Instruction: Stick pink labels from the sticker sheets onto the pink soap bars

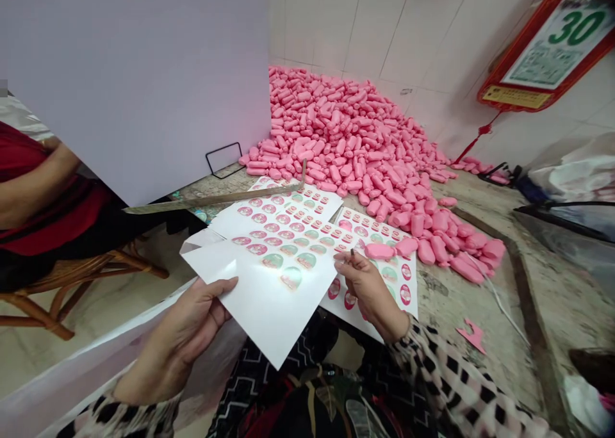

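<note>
My left hand (192, 326) pinches the left edge of a white sticker sheet (269, 316) between thumb and fingers. At the sheet's right corner, the thumb and index finger of my right hand (368, 287) are closed on it; a small dark tip shows between these fingers, too small to name. The sheet's near part is bare, and round pink and green stickers show toward its far side. Beneath lie more sticker sheets (331, 201). Another printed sheet (407, 307) extends under my right hand, with a pink wrapped-looking piece (379, 251) on it.
A large heap of pink pieces (346, 124) rests on the worn table (446, 323) against the tiled wall. A tall pale panel (144, 73) stands at the left, with a metal strip (221, 198) by its foot. A seated person's arm (38, 182) shows beyond it.
</note>
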